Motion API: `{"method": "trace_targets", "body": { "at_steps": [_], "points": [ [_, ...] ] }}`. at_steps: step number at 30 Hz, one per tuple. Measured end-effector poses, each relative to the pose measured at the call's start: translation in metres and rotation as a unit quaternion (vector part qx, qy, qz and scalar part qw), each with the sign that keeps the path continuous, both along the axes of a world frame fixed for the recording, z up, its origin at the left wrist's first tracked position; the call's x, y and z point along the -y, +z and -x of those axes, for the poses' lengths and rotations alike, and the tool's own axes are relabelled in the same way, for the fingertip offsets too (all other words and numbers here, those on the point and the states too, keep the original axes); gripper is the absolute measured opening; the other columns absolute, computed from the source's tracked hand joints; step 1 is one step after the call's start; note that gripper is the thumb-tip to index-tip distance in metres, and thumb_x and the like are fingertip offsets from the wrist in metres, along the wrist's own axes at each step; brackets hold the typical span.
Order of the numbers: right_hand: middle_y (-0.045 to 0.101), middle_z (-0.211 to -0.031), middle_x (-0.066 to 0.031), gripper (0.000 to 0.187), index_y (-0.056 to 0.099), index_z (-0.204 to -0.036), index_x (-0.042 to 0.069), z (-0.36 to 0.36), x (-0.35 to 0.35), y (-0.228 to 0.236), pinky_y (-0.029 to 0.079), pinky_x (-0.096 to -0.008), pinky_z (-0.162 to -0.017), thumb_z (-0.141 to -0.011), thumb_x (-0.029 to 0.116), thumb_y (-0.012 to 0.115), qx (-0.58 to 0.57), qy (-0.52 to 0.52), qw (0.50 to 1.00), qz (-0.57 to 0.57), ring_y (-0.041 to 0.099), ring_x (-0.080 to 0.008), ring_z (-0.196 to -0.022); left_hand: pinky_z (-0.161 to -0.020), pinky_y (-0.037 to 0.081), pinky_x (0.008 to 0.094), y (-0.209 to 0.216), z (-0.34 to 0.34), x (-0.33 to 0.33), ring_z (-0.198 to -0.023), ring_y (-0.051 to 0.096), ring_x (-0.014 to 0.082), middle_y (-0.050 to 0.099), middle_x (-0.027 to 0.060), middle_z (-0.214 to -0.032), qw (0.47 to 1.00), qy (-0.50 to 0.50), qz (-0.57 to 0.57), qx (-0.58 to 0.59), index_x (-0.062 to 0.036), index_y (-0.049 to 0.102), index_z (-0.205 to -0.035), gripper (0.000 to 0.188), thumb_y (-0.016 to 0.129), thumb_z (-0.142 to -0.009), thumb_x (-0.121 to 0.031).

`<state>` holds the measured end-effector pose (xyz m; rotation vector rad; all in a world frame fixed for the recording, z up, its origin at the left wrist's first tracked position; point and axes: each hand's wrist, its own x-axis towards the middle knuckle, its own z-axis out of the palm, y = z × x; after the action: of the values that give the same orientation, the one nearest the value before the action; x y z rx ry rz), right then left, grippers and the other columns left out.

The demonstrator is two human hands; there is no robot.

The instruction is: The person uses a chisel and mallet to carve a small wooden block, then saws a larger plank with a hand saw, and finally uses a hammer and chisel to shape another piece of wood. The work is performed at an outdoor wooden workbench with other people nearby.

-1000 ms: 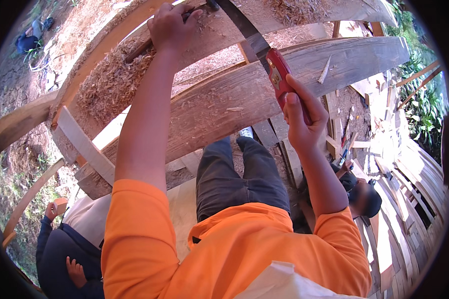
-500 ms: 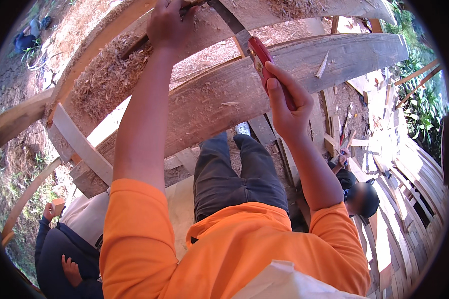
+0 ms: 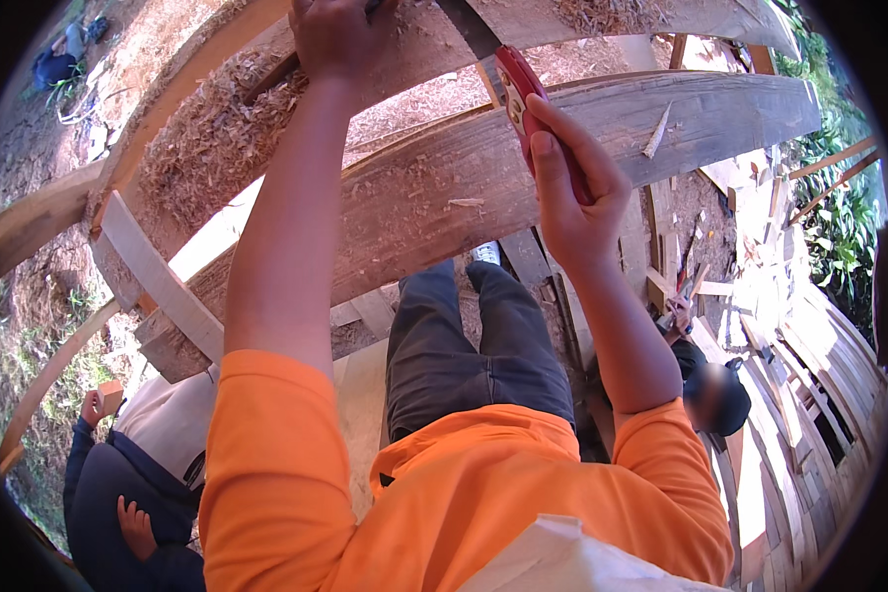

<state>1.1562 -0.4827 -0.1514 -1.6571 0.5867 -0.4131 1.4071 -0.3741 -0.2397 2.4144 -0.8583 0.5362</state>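
Observation:
In my right hand [image 3: 587,202] is a hand saw [image 3: 519,89] with a red handle, my fingers wrapped round the grip. Its dark blade [image 3: 472,28] points up and left over the curved planks, and the tip runs out of view at the top edge. My left hand [image 3: 340,39] is closed on a thin dark strip of wood [image 3: 271,81] lying along the upper plank; its fingertips are partly cut off by the frame. Below the saw, a broad curved plank [image 3: 414,212] crosses in front of me, with a few loose slivers on it.
Wood shavings [image 3: 207,148] heap between the planks at the left. A person in dark clothing [image 3: 133,503] sits at lower left, holding a small wooden block. Another person in a black cap [image 3: 717,397] works at right beside slatted planking [image 3: 829,395]. Green plants [image 3: 839,227] grow far right.
The saw and my right hand have shifted slightly down and to the right, while more of the blade's tip has left the view. My left hand stays at the plank.

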Motion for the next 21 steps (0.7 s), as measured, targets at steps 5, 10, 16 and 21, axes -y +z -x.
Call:
{"method": "trace_targets", "body": {
  "at_steps": [5, 10, 16, 21],
  "points": [
    [0.073, -0.101, -0.0058, 0.025, 0.069, -0.121, 0.001, 0.002, 0.007, 0.003, 0.048, -0.0194, -0.074, -0.096, 0.004, 0.062, 0.009, 0.010, 0.999, 0.034, 0.062, -0.0044, -0.085, -0.085, 0.044, 0.0464, 0.001, 0.000, 0.001, -0.097, 0.055, 0.0313, 0.062, 0.0084, -0.088, 0.999, 0.026, -0.021, -0.005, -0.0148, 0.074, -0.086, 0.020, 0.070, -0.083, -0.034],
    [0.073, -0.106, -0.0080, 0.026, 0.067, -0.122, 0.000, 0.036, 0.016, 0.023, 0.048, -0.0204, -0.078, -0.097, 0.005, 0.062, -0.053, 0.020, 0.998, 0.024, 0.062, -0.0055, -0.088, -0.086, 0.042, 0.0482, -0.005, -0.006, -0.002, -0.097, 0.055, 0.0329, 0.061, 0.0098, -0.090, 0.999, 0.023, -0.037, -0.010, -0.0144, 0.073, -0.086, 0.025, 0.070, -0.082, -0.039],
    [0.072, -0.108, -0.0088, 0.025, 0.067, -0.121, -0.001, 0.027, 0.011, 0.036, 0.047, -0.0203, -0.079, -0.098, 0.005, 0.060, -0.045, 0.024, 0.998, 0.020, 0.062, -0.0057, -0.090, -0.085, 0.041, 0.0487, -0.003, -0.005, 0.002, -0.099, 0.055, 0.0334, 0.061, 0.0112, -0.095, 0.998, 0.027, -0.056, -0.001, -0.0142, 0.072, -0.086, 0.027, 0.069, -0.082, -0.040],
    [0.072, -0.108, -0.0097, 0.025, 0.067, -0.121, -0.003, 0.004, 0.005, 0.041, 0.047, -0.0203, -0.081, -0.098, 0.005, 0.060, -0.084, 0.013, 0.996, -0.008, 0.062, -0.0063, -0.092, -0.085, 0.040, 0.0472, -0.005, -0.004, -0.001, -0.098, 0.056, 0.0293, 0.060, 0.0075, -0.092, 0.998, 0.025, -0.060, 0.000, -0.0169, 0.072, -0.088, 0.028, 0.070, -0.083, -0.044]
  ]
}}
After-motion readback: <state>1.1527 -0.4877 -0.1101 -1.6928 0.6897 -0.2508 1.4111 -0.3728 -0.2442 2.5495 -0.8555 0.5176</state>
